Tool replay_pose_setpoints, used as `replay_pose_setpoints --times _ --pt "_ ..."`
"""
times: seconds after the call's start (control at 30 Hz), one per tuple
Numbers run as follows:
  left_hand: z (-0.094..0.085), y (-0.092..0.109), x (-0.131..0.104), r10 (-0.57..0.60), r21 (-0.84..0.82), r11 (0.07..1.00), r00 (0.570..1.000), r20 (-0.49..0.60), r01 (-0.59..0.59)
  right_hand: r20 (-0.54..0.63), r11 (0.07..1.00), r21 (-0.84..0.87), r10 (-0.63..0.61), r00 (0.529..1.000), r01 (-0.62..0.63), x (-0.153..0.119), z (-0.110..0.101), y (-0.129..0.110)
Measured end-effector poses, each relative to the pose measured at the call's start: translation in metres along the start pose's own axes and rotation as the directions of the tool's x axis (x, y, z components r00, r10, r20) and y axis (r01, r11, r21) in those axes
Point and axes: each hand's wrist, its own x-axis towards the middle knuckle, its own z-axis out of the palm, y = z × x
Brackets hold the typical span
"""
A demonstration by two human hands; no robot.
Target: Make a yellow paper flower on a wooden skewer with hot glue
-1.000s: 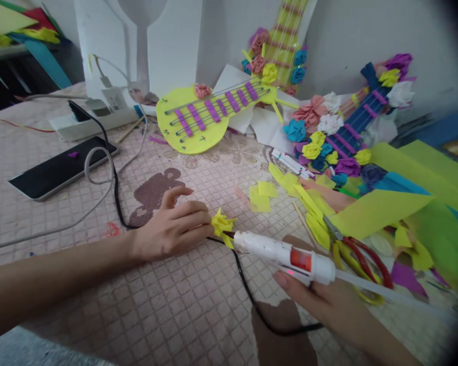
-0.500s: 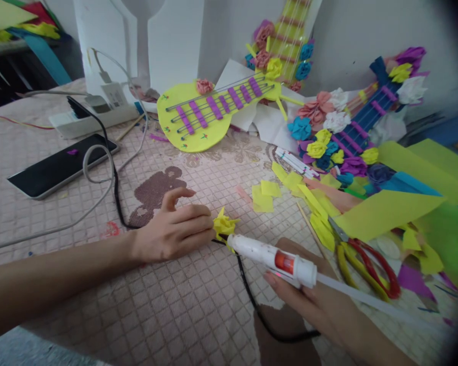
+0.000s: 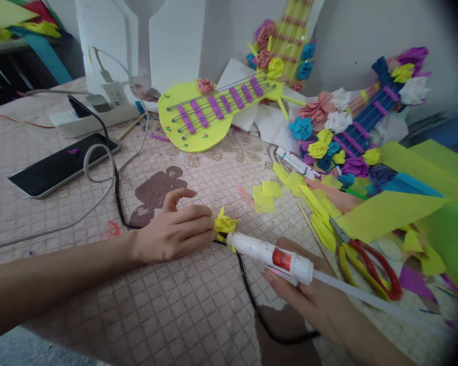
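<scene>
My right hand (image 3: pixel 313 295) is wrapped round a white hot glue gun (image 3: pixel 259 250), with a long glue stick (image 3: pixel 359 290) coming out of its back end. The gun's nozzle touches or nearly touches a small yellow paper flower (image 3: pixel 225 223). My left hand (image 3: pixel 177 229) is closed on the flower's left side, its index finger lifted and bent. The fingertips at the flower are partly hidden. Under the flower runs the black cord (image 3: pixel 246 284), passing below the gun.
Behind lie a yellow paper guitar (image 3: pixel 198 119) and a dark blue flowered one (image 3: pixel 366 127). At right are scissors (image 3: pixel 377 269), a wooden stick (image 3: pixel 316 236) and crepe paper sheets (image 3: pixel 393 213). A phone (image 3: pixel 61 168) and a power strip (image 3: pixel 76 124) with cables lie at left.
The glue gun has shifted very slightly to the left at its back end. My left hand and the flower stay nearly in place.
</scene>
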Motion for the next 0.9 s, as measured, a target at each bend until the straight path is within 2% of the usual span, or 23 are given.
replay_pose_setpoints --times 0.3,0.4,0.53,0.9 --pt "0.001 0.000 0.000 -0.012 -0.004 1.000 1.000 -0.003 0.012 0.016 0.999 -0.052 0.012 1.000 -0.011 -0.001 0.001 0.002" --pt "0.002 0.000 0.001 -0.024 -0.001 1.000 1.000 -0.005 0.024 0.035 0.996 -0.068 0.055 0.998 -0.053 -0.003 0.001 0.005" --pt "0.002 0.000 0.000 -0.016 -0.002 1.000 1.000 -0.008 0.016 0.084 0.994 -0.064 0.099 0.992 -0.094 -0.007 0.005 0.013" --pt "0.004 0.000 -0.001 -0.067 -0.014 0.998 0.998 0.013 0.067 0.122 0.988 -0.023 0.151 0.981 -0.150 -0.018 0.005 0.022"
